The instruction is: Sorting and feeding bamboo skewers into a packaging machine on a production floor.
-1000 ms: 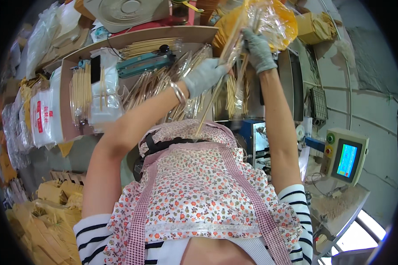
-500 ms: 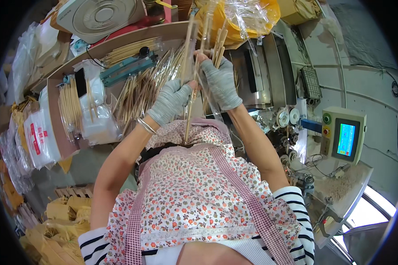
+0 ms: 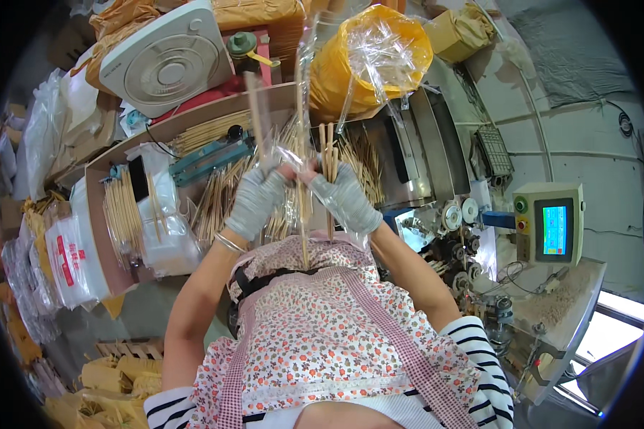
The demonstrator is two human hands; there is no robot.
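Note:
Both hands wear grey fingerless gloves and work close together above the apron. My left hand (image 3: 256, 200) is closed round a pair of pale wooden chopsticks (image 3: 255, 107), blurred by motion, that points up and away. In my right hand (image 3: 347, 199) several wooden chopsticks (image 3: 329, 161) stand upright in a bunch. Between the fingertips of both hands stretches a clear plastic sleeve (image 3: 293, 159). Another long sleeve with a chopstick (image 3: 304, 121) runs upright between the hands. Just beyond them lies a heap of wrapped chopsticks (image 3: 222, 189) in a cardboard tray.
A teal metal device (image 3: 204, 159) and a dark phone (image 3: 137, 179) lie in the tray, near loose chopsticks (image 3: 121, 211). At the back are a white fan (image 3: 168, 64) and a yellow bag of clear wrappers (image 3: 336, 71). To the right stands a machine with a screen panel (image 3: 551, 222).
Both hands have come lower, toward the apron. The chopsticks in my left hand have swung left, apart from the right hand's bunch. The view has shifted, showing more of the fan and yellow bag.

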